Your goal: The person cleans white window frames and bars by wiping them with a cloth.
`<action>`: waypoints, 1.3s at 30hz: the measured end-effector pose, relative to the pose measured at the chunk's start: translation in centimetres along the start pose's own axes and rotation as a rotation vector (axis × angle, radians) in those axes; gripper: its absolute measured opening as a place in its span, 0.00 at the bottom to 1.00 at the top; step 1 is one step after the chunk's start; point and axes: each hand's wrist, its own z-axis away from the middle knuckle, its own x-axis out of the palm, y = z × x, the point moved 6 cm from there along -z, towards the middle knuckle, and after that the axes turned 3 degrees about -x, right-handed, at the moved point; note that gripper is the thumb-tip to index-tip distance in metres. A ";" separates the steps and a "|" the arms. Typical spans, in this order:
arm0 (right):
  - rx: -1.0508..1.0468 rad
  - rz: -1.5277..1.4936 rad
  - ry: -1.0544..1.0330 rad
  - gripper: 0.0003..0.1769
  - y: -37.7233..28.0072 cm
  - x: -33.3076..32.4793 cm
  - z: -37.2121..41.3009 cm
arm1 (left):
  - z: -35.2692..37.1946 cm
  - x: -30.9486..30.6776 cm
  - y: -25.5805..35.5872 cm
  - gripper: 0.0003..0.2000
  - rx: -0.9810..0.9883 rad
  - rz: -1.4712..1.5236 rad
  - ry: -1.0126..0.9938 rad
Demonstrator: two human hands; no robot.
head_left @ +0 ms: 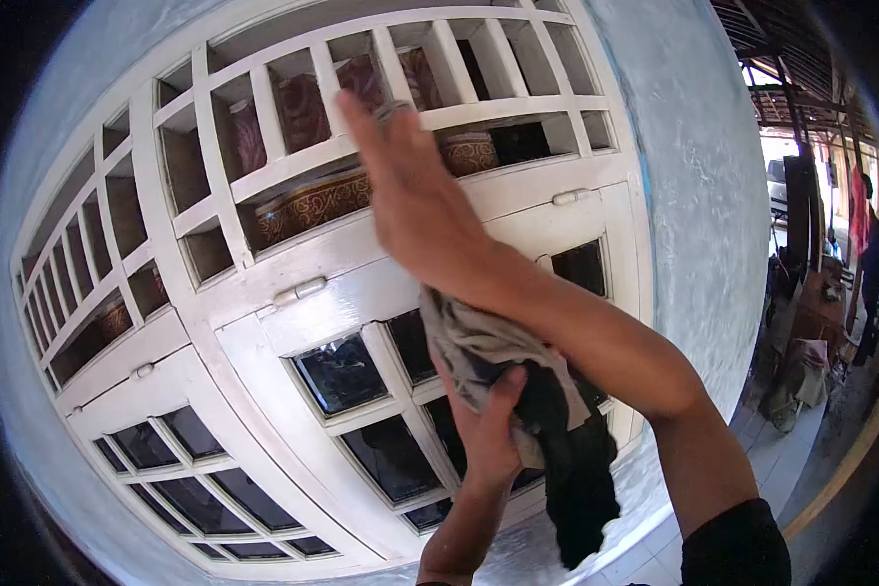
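My right hand (410, 195) is raised at the white wooden lattice (313, 156) above the windows. A bit of grey cloth shows between its fingers, which press it near a lattice bar. Lower down, my left hand (488, 430) is wrapped round a bundled grey cloth (479, 342) and a black cloth (576, 469) that hangs below it. Behind the lattice there is patterned brown and gold fabric (313, 207). The window panes (342, 374) sit in white frames beneath.
A pale blue wall (698, 195) curves away to the right of the frame. Metal hinges (300, 290) stick out slightly from the window frame. At the far right are a tiled floor (781, 449), hanging clothes (859, 215) and cluttered items under a roof.
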 end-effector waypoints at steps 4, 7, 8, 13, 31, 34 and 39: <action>-0.083 -0.132 0.018 0.39 -3.3 3.7 -0.7 | 0.8 -2.9 0.7 0.22 0.029 0.058 0.104; -0.124 -0.233 -0.073 0.39 -6.2 6.4 -1.4 | 1.3 -5.1 2.1 0.20 0.045 0.072 0.271; -0.132 -0.272 -0.125 0.40 -7.1 7.0 -1.7 | 1.4 -5.7 2.6 0.20 0.052 0.077 0.324; -0.068 -0.750 0.027 0.40 -7.1 5.7 -2.9 | 3.1 -4.1 5.0 0.22 0.065 0.044 0.224; 0.033 -0.029 0.407 0.40 7.7 -6.7 1.2 | -2.9 5.9 -1.2 0.40 -0.087 0.094 -0.264; 0.030 -0.141 0.246 0.40 5.7 -4.1 0.9 | -2.0 3.5 -0.8 0.40 -0.110 0.049 -0.178; 0.064 -0.133 0.097 0.40 1.8 0.1 -0.4 | -1.0 -0.9 -0.4 0.28 -0.058 -0.046 0.020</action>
